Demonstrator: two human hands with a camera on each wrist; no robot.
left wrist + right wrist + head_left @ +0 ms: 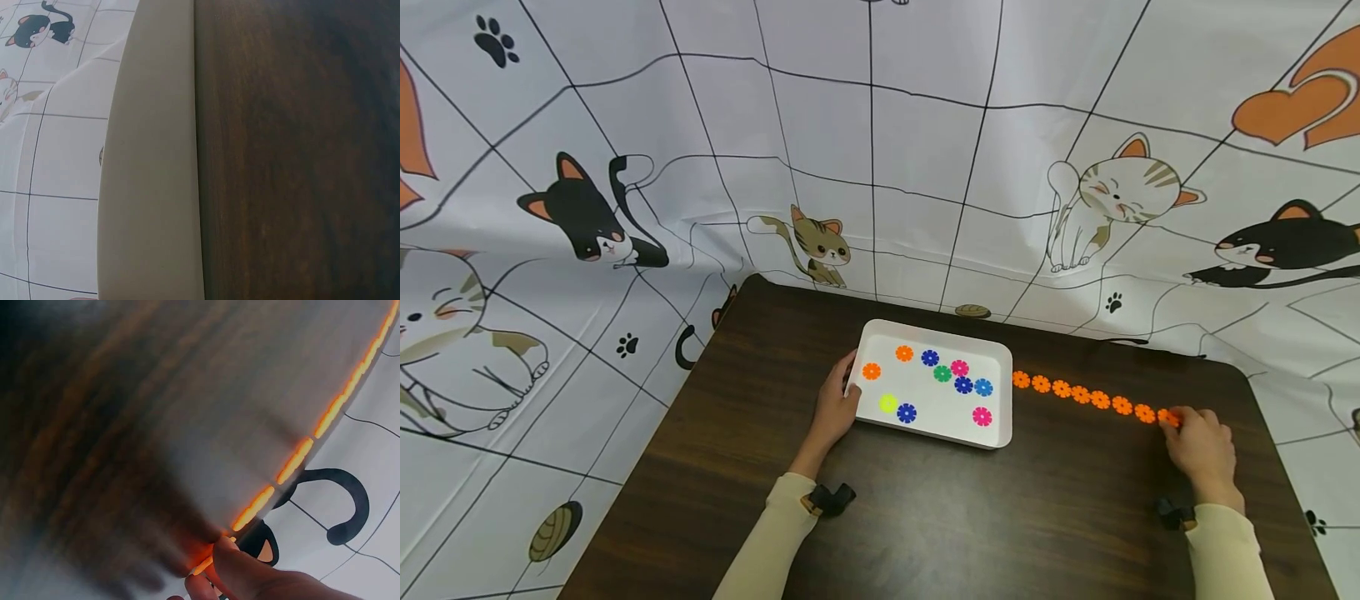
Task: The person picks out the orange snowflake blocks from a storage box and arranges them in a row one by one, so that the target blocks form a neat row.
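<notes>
My left hand (837,400) grips the left side of a white tray (872,333), thumb over the rim. Loose in the tray lie several notched plastic discs: orange, dark blue, pink, green, light blue and a yellow disc (888,403). From the tray's right side a row of orange discs (1080,394) runs across the table to the right. At its far right end my right hand (1204,448) pinches an orange disc (204,565) between thumb and fingers, low at the tabletop. The left wrist view shows only sleeve and wood, not the hand.
The dark wooden table (985,525) has rounded back corners. Behind it and to the sides hangs a white cloth (917,150) printed with cats and grid lines. Dark wrist cameras (832,499) sit on both wrists, by the cream sleeves.
</notes>
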